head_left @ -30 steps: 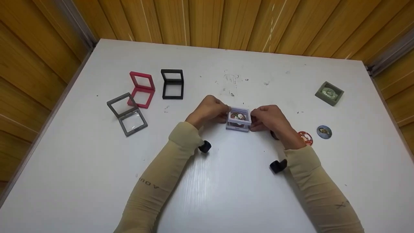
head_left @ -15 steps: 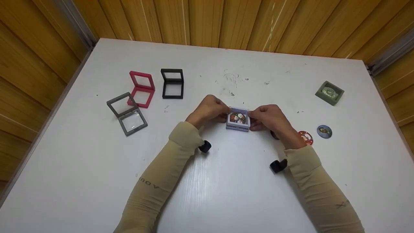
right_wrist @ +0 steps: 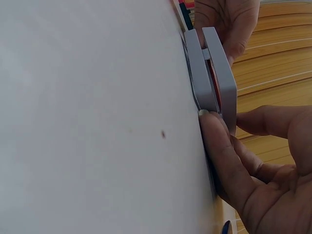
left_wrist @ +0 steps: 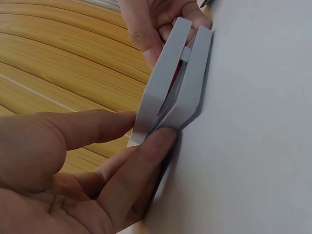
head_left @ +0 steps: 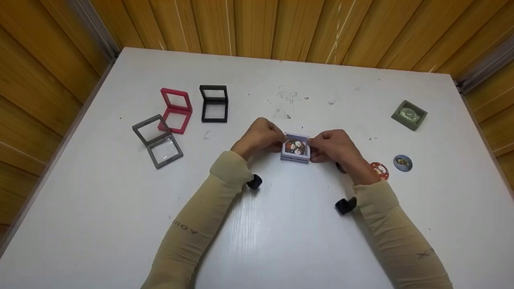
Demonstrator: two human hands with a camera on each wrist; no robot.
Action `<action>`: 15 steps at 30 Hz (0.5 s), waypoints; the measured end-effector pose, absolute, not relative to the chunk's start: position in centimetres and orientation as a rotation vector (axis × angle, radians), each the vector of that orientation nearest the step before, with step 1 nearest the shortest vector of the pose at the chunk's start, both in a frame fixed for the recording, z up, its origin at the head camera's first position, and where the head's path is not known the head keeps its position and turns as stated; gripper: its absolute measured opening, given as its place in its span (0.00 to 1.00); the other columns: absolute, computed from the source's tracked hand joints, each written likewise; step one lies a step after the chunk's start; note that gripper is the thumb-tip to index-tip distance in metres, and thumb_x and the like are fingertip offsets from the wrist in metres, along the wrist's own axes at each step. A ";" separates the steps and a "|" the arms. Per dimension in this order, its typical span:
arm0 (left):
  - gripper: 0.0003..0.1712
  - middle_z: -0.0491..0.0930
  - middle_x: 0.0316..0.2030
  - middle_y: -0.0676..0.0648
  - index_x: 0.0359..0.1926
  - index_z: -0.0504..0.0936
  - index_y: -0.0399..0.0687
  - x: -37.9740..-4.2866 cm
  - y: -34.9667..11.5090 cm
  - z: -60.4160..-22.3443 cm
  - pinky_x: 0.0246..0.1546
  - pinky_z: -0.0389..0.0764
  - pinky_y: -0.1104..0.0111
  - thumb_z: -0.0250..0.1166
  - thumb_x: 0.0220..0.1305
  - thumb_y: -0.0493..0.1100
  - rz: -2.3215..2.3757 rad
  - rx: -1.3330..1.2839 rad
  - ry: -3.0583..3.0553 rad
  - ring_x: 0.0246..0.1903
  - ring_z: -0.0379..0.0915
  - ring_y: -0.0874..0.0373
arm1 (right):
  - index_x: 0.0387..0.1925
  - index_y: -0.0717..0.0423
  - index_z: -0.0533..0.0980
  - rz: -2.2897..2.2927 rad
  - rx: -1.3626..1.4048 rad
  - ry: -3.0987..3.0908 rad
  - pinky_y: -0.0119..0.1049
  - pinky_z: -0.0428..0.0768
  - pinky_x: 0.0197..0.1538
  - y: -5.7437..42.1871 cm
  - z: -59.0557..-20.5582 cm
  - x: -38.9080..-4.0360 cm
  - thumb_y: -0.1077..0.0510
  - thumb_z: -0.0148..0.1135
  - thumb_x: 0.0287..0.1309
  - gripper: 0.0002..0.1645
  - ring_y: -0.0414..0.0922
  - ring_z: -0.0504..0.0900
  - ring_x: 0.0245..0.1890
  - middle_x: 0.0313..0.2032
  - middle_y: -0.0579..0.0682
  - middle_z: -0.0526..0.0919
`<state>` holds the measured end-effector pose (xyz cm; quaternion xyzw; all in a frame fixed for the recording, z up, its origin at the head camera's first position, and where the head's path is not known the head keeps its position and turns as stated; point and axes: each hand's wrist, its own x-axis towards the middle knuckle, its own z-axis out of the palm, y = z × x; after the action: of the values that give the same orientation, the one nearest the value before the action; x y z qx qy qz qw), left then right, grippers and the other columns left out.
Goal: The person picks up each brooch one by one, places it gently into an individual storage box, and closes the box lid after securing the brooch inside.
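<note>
A pale lavender hinged display frame (head_left: 295, 158) rests on the white table with a round printed badge (head_left: 296, 147) showing through its window. Its two halves stand nearly together; in the left wrist view a narrow gap remains between upper half (left_wrist: 163, 83) and lower half, with a red edge visible inside. My left hand (head_left: 261, 135) pinches the frame's left side, thumb against the upper half and a finger at the lower one. On the opposite side, my right hand (head_left: 336, 145) holds it the same way, as the right wrist view of the frame (right_wrist: 222, 73) confirms.
Grey (head_left: 158, 141), red (head_left: 178, 109) and black (head_left: 215, 102) frames stand unfolded at the left. A green frame (head_left: 402, 123) holding a badge lies far right. Red (head_left: 379, 170) and blue (head_left: 402, 163) badges lie by my right wrist, which partly hides a dark round piece (head_left: 341, 167).
The lavender frame's upper half has swung down toward the lower half, and the badge now shows more clearly through the window. My right fingertips shifted slightly left; the left hand stays put.
</note>
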<state>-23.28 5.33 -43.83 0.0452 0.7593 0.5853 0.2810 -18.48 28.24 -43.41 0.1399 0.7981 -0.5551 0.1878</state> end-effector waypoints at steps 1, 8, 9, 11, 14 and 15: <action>0.09 0.88 0.42 0.39 0.44 0.88 0.28 -23.3 5.4 -43.8 0.42 0.88 0.67 0.71 0.67 0.31 1.567 0.120 2.038 0.36 0.89 0.54 | 0.44 0.71 0.80 -1.562 0.393 2.247 0.34 0.88 0.36 28.2 -43.4 -18.5 0.58 0.68 0.69 0.16 0.41 0.87 0.27 0.31 0.54 0.86; 0.07 0.89 0.42 0.39 0.43 0.88 0.28 -23.2 5.5 -43.9 0.40 0.88 0.68 0.70 0.66 0.30 1.560 0.111 2.053 0.35 0.89 0.54 | 0.44 0.71 0.80 -1.560 0.391 2.246 0.33 0.88 0.36 28.2 -43.4 -18.5 0.59 0.68 0.70 0.15 0.40 0.86 0.27 0.31 0.54 0.86; 0.06 0.89 0.42 0.39 0.43 0.88 0.29 -23.2 5.5 -43.9 0.40 0.88 0.68 0.70 0.66 0.30 1.561 0.112 2.054 0.35 0.89 0.54 | 0.44 0.71 0.80 -1.560 0.387 2.246 0.33 0.88 0.36 28.2 -43.4 -18.5 0.59 0.68 0.70 0.15 0.40 0.86 0.27 0.31 0.54 0.86; 0.06 0.89 0.42 0.39 0.43 0.88 0.29 -23.2 5.5 -43.9 0.40 0.88 0.68 0.70 0.66 0.30 1.562 0.116 2.056 0.35 0.89 0.54 | 0.44 0.72 0.80 -1.561 0.381 2.247 0.33 0.88 0.35 28.3 -43.4 -18.5 0.58 0.67 0.70 0.15 0.40 0.86 0.27 0.31 0.53 0.86; 0.07 0.89 0.41 0.39 0.43 0.88 0.29 -23.2 5.5 -43.9 0.40 0.88 0.68 0.71 0.67 0.31 1.557 0.121 2.064 0.35 0.89 0.54 | 0.43 0.72 0.80 -1.565 0.370 2.246 0.33 0.88 0.35 28.3 -43.5 -18.5 0.58 0.68 0.70 0.16 0.40 0.86 0.26 0.30 0.53 0.86; 0.07 0.89 0.41 0.39 0.43 0.88 0.29 -23.2 5.5 -43.9 0.40 0.88 0.68 0.71 0.67 0.31 1.554 0.122 2.066 0.35 0.89 0.54 | 0.43 0.72 0.80 -1.567 0.367 2.245 0.33 0.88 0.35 28.3 -43.5 -18.5 0.58 0.68 0.70 0.16 0.40 0.86 0.26 0.30 0.53 0.86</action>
<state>-23.17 5.52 -43.86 0.0452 0.7679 0.5776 0.2731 -18.48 28.30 -43.48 0.1306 0.7982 -0.5570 0.1885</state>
